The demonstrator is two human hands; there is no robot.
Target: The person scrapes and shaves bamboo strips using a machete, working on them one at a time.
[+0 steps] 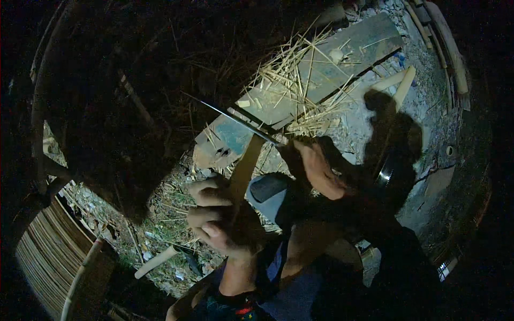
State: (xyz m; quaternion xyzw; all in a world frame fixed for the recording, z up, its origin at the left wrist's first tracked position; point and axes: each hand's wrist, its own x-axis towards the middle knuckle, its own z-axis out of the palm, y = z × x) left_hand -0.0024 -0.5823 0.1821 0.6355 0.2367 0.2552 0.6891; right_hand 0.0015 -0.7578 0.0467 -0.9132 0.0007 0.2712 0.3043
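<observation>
Dark outdoor spot, rubbly ground [369, 115] littered with straw-like shavings [300, 75] and a flat plank [326, 64] lying far right. Left hand [214, 216] has its fingers [206, 199] curled tight around the near end of a bamboo strip [245, 168], which stands up in the middle. Right hand [318, 168] is wrapped shut on the handle of a long thin blade [235, 120]; the blade meets the strip's top end. A loose wooden-handled tool [160, 259] lies near left, beside a woven basket [48, 251].

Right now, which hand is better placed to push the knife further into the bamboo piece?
Probably the right hand: it grips the knife at its handle end. The left hand holds the bamboo piece upright.
</observation>
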